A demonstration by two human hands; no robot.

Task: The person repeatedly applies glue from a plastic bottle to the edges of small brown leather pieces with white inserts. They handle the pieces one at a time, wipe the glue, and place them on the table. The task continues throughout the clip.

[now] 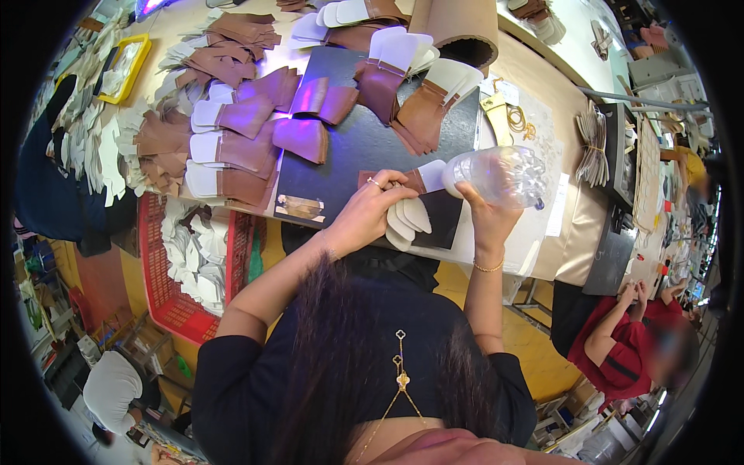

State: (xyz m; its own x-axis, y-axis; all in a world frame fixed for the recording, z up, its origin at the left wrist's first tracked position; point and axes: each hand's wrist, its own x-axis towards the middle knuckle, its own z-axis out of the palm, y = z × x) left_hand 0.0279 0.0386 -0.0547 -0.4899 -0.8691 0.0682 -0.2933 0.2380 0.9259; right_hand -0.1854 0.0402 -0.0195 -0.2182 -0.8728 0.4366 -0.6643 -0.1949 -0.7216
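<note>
Left hand: fingers bent together and clamped on a fan of white rounded pieces, as far as I can see; thumb side hidden. Same fingertips sit at the brown leather-look piece with a pale tab on the black board.

Right hand: fingers wrapped on a clear plastic bottle, which is off upright, cloudy end pointing left, base to the right. Cloudy end is right by the pale tab; can't tell if they touch. Contents unclear too.

Step in hand, my read: working one brown piece by its tab, with the white pieces kept ready in the left hand and the bottle used on or near the tab. Whether it dispenses or presses, can't tell.

Next move probably calls for: left fingers steadying the brown piece without spilling the fan, right wrist controlling the bottle's angle, then a free hand to line one white piece up.

Around it: stacks of brown pieces with pale tabs at the board's left, cardboard tube beyond, beige tabletop to the right, red basket of white scraps below the tabletop's left edge.
</note>
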